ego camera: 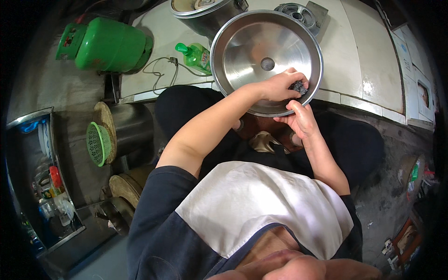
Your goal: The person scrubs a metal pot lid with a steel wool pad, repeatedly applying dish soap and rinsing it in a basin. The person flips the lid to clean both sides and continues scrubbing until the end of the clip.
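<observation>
A wide stainless steel basin [241,45] with a round grey spot or opening at its centre is tilted toward me above my knees. My left hand [280,85] reaches inside it and grips a dark steel wool scrubber [298,88] against the right side of the inner wall. The scrubber is partly covered by the fingers. My right hand [301,119] clasps the near rim, its thumb over the edge and its fingers underneath. To the basin's left, a green pump bottle of detergent [196,57] lies close to the wall.
A green gas cylinder [112,45] lies at upper left by a cord [174,64]. Behind the basin are a steel pot [210,17] and a metal burner [297,15] on the tiled ledge [371,59]. A green colander [98,144] leans against a drum at left.
</observation>
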`<state>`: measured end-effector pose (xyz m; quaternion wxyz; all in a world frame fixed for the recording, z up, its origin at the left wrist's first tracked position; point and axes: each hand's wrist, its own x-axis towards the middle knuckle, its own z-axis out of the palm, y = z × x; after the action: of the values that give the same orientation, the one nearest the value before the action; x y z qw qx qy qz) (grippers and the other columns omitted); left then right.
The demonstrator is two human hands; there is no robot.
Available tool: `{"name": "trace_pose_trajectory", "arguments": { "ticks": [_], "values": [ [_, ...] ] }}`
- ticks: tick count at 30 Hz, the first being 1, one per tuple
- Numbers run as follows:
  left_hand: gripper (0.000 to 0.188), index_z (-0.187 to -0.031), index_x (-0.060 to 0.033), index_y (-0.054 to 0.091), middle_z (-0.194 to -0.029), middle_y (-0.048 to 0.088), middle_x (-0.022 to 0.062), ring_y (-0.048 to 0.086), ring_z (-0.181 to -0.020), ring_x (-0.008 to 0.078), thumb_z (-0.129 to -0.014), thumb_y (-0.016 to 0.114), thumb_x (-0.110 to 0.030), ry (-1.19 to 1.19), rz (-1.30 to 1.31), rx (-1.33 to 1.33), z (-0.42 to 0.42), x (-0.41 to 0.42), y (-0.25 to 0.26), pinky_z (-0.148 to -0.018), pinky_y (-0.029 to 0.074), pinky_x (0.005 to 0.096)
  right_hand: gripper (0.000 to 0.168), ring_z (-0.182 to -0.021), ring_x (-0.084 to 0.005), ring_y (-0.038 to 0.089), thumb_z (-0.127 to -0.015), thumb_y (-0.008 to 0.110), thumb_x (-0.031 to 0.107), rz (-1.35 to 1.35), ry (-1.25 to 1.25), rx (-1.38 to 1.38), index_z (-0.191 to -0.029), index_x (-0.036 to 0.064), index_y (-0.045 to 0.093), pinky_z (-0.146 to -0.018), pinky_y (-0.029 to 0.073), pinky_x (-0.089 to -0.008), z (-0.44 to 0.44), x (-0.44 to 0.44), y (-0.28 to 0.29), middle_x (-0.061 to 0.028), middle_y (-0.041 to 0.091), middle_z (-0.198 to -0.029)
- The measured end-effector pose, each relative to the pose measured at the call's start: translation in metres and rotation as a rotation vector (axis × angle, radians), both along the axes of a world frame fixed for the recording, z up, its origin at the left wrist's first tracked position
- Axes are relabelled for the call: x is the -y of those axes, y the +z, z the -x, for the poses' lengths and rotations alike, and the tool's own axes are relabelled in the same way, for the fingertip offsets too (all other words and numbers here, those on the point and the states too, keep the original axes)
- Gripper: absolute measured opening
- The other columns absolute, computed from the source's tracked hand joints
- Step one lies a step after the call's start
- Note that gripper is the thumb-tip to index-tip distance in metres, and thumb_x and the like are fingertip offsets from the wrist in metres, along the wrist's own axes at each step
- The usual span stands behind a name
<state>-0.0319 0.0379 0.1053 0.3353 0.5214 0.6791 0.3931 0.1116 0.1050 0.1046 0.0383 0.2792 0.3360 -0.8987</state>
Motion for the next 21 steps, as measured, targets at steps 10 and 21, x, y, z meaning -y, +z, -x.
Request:
{"name": "trace_pose_trajectory", "arguments": {
  "ticks": [10, 21],
  "values": [
    [0.033, -0.102, -0.0073, 0.057, -0.106, 0.047, 0.0169, 0.051, -0.099, 0.0338, -0.071, 0.07, -0.002, 0.733, -0.33, -0.493, 0.035, -0.021, -0.003, -0.087, 0.045, 0.039, 0.028, -0.081, -0.0263, 0.064, -0.083, 0.046, 0.007, -0.049, 0.104, -0.014, -0.109, -0.003, 0.05, -0.067, 0.056, -0.0408, 0.002, 0.012, 0.006, -0.0143, 0.061, -0.099],
    [0.031, -0.101, -0.0094, 0.064, -0.096, 0.058, 0.0097, 0.056, -0.095, 0.0248, -0.071, 0.073, -0.007, 0.37, -0.187, -0.255, 0.023, -0.001, 0.013, -0.085, 0.047, 0.0348, 0.026, -0.079, -0.0244, 0.065, -0.084, 0.045, 0.007, -0.241, -0.02, -0.001, -0.108, -0.003, 0.051, -0.067, 0.057, -0.0396, 0.003, -0.014, -0.005, -0.0132, 0.062, -0.097]
  ]
}}
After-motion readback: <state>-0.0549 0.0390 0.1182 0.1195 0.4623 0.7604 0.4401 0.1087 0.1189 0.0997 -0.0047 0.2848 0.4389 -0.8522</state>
